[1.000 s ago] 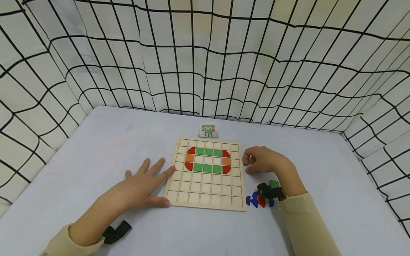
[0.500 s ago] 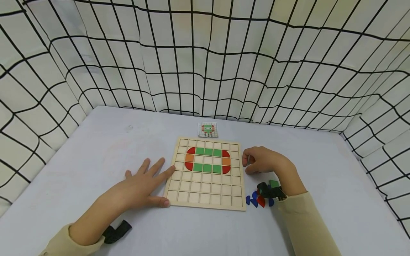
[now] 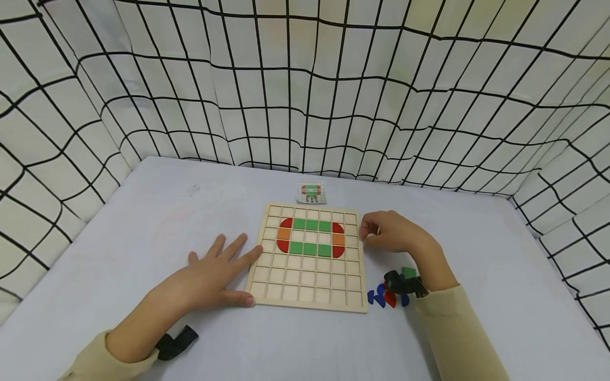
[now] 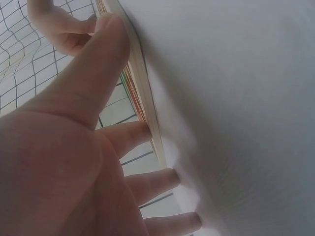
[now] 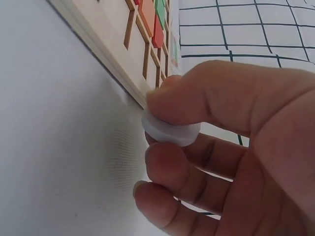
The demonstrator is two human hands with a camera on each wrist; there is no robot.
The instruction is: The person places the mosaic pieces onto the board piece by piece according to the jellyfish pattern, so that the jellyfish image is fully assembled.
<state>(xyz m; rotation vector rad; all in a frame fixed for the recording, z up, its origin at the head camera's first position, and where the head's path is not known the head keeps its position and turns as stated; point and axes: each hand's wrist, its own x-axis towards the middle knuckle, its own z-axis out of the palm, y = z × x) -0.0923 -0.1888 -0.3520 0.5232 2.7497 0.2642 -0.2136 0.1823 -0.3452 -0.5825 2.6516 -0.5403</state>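
Observation:
A square wooden grid board [image 3: 307, 278] lies flat on the table. Green squares [image 3: 310, 248], orange squares and red quarter-round pieces form a ring in its upper half. My left hand [image 3: 205, 280] is spread out flat, with thumb and index finger touching the board's left edge. Beside the board's right edge, my right hand [image 3: 393, 233] pinches a white rounded piece [image 5: 172, 132] between thumb and fingers, seen clearly in the right wrist view. The piece's far side is hidden by the fingers.
A small printed card [image 3: 312, 192] with a coloured pattern lies behind the board. Blue pieces [image 3: 379, 300], red pieces [image 3: 390, 299] and a green square [image 3: 409, 272] lie by the right wrist, partly covered by its black strap. White cloth with black netting [image 3: 305, 106] walls the table.
My right hand has risen slightly and its fingers have closed up more, staying by the board's right edge. My left hand keeps its place. The head view has shifted a little.

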